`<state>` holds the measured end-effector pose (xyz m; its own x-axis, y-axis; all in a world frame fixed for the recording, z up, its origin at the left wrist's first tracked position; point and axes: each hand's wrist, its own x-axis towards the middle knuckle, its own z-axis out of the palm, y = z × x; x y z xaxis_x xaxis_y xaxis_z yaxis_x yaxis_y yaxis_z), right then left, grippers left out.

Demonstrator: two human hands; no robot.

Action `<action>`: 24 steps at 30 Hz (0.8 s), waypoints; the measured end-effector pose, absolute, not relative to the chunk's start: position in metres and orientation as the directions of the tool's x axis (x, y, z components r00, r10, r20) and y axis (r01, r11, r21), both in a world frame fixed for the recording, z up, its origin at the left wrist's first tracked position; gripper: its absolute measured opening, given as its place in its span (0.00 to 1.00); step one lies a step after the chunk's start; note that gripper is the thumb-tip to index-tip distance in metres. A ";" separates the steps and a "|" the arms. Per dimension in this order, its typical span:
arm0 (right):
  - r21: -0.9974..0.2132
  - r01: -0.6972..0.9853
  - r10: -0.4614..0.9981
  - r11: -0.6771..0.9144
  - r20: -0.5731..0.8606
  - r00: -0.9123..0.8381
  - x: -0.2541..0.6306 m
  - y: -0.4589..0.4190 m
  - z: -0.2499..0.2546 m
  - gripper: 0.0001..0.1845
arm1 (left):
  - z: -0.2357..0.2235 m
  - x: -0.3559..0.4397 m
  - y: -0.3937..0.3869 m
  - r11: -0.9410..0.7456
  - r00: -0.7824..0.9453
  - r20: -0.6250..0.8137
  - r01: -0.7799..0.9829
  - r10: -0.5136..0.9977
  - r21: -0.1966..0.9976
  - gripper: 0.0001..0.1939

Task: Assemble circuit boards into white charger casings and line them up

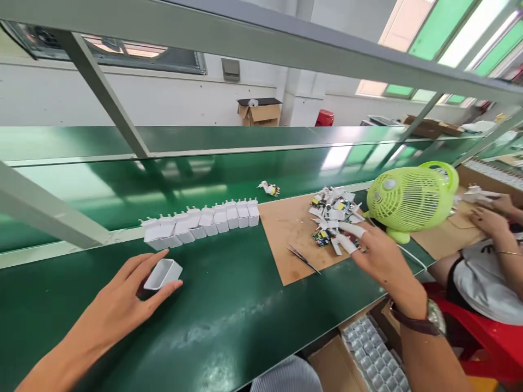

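My left hand [126, 296] is curled round a small white plastic housing [164, 274], with the thumb on its right side and the fingers at its left and far side. The housing's hollow end faces me, just above the green bench. My right hand [379, 253] reaches over a pile of small circuit boards [333, 212] with white parts and yellow components. White finger cots cover two of its fingers, which are stretched out and apart at the pile's near edge. Its thumb is partly hidden. Tweezers [304, 258] lie on the brown board [281, 234], left of the pile.
A row of white housings [204, 222] with parts sticking up lines the bench's back edge. One circuit assembly [269, 188] lies behind. A green fan [411, 198] stands right of the pile. Below is a box of white housings [373, 354]. A co-worker's hands [492, 218] are at far right.
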<state>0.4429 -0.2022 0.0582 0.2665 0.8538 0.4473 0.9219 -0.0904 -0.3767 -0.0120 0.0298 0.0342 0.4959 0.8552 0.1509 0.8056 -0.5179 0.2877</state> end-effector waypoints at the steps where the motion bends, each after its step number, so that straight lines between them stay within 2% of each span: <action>1: -0.289 0.948 0.882 -0.131 0.402 0.245 0.448 -0.202 0.050 0.16 | 0.032 -0.007 0.029 -0.512 0.485 0.166 0.807 0.859 0.295 0.35; 3: -0.153 0.977 0.934 -0.147 0.305 0.188 0.453 -0.199 0.032 0.18 | 0.028 -0.003 0.029 -0.513 0.478 0.186 0.809 0.858 0.286 0.40; 7: 0.037 0.999 0.984 -0.017 0.180 0.010 0.440 -0.179 0.004 0.29 | 0.015 -0.008 0.031 -0.524 0.481 0.209 0.799 0.851 0.295 0.39; 9: 0.091 0.996 0.993 0.013 0.116 -0.023 0.430 -0.164 -0.002 0.27 | 0.006 -0.011 0.031 -0.529 0.489 0.202 0.789 0.848 0.312 0.39; 12: 0.082 0.997 1.000 0.007 0.016 -0.008 0.429 -0.141 0.000 0.21 | -0.004 -0.017 0.028 -0.538 0.503 0.192 0.775 0.843 0.331 0.35; 14: 0.059 0.998 1.000 -0.010 -0.020 0.011 0.439 -0.130 0.008 0.20 | -0.009 -0.023 0.027 -0.545 0.512 0.191 0.756 0.837 0.362 0.34; 19: 0.015 0.998 0.998 -0.068 -0.002 0.068 0.466 -0.130 0.029 0.22 | -0.015 -0.034 0.027 -0.521 0.508 0.155 0.739 0.848 0.428 0.34; 22: 0.047 0.999 0.998 0.026 -0.063 -0.023 0.460 -0.134 0.026 0.27 | -0.017 -0.035 0.029 -0.517 0.516 0.133 0.737 0.847 0.436 0.34; 24: 0.098 0.991 0.990 0.089 -0.115 -0.077 0.453 -0.133 0.020 0.27 | -0.016 -0.034 0.030 -0.527 0.525 0.136 0.732 0.840 0.431 0.34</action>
<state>0.4527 -0.1333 0.0204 -0.0774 0.9904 -0.1147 0.9912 0.0888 0.0978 -0.0341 0.0297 -0.0157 0.5252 0.8401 0.1355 0.7325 -0.5273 0.4306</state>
